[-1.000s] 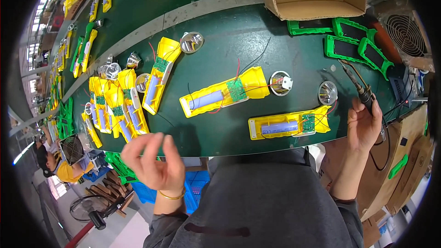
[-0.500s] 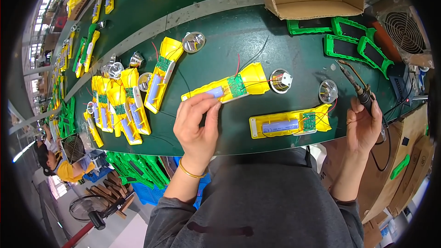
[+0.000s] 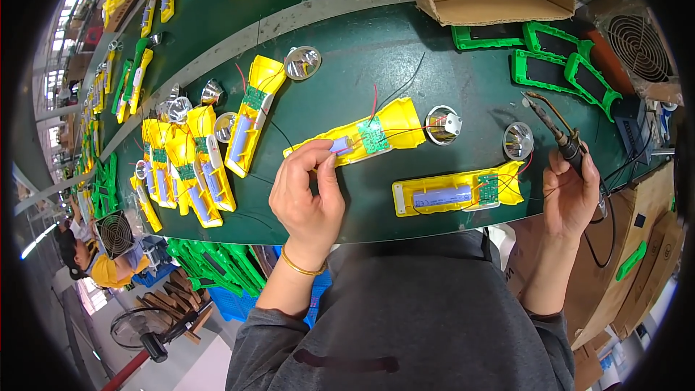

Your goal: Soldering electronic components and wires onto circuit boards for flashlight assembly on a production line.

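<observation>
My left hand (image 3: 308,192) is closed, its thumb and fingers pinching the left end of a yellow lamp housing (image 3: 402,123). A purple battery cell (image 3: 340,146), partly hidden by my fingers, lies in the housing beside a green circuit board (image 3: 373,135). Thin wires link the board to a silver reflector cup (image 3: 442,125) at the right. My right hand (image 3: 570,192) grips a soldering iron (image 3: 572,150) by its dark handle, tip pointing up and left above the table. Between my hands lies a second yellow housing (image 3: 463,192) with battery and board, wired to another reflector (image 3: 517,140).
Several yellow housings (image 3: 190,163) with reflectors cluster at the left. Green frames (image 3: 554,72) lie at the back right, below an open cardboard box (image 3: 499,11). A fan grille (image 3: 638,47) stands far right; a person (image 3: 108,268) sits far left.
My left hand has shifted slightly left along the housing, still pinching it. The soldering iron's tip has moved a little left and up. One housing on the far strip sits slightly further left.
</observation>
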### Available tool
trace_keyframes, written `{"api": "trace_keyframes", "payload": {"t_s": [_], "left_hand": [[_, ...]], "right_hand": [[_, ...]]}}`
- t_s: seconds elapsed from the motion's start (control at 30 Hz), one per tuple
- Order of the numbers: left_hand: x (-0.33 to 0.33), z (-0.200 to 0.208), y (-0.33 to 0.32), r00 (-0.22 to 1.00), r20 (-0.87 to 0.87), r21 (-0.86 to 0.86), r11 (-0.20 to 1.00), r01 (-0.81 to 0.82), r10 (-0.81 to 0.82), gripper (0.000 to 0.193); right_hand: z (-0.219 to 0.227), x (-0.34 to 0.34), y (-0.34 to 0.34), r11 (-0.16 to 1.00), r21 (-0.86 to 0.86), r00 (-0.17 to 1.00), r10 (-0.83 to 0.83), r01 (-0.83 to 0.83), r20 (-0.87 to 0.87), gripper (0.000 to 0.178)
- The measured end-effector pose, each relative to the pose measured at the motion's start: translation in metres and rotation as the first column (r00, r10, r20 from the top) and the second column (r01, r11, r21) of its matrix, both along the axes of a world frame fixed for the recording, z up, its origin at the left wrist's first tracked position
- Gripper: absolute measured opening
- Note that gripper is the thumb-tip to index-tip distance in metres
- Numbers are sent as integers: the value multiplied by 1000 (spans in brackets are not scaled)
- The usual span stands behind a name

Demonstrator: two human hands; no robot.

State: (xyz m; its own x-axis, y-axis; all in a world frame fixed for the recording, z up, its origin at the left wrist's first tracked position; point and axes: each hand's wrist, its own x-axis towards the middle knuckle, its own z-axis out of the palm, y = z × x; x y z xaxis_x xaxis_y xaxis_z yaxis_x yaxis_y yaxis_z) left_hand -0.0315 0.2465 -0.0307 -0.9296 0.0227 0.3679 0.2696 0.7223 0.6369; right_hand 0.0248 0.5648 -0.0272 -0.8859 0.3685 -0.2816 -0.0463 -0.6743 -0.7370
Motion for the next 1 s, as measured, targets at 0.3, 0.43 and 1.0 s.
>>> {"api": "trace_keyframes", "payload": {"t_s": [0.3,0.43,1.0], "left_hand": [[1,-1,-1,1000,-4,28,999,29,-29,11],[1,1,-2,999,10,10,999,36,-36,11],[0,1,-1,996,87,109,994,-16,7,35]], "right_hand": [[-2,1,0,1000,-1,1000,-5,5,1,30],[-3,2,1,1000,2,1000,-3,3,3,30],[3,3,1,1000,-4,1000,-18,18,1,24]]}}
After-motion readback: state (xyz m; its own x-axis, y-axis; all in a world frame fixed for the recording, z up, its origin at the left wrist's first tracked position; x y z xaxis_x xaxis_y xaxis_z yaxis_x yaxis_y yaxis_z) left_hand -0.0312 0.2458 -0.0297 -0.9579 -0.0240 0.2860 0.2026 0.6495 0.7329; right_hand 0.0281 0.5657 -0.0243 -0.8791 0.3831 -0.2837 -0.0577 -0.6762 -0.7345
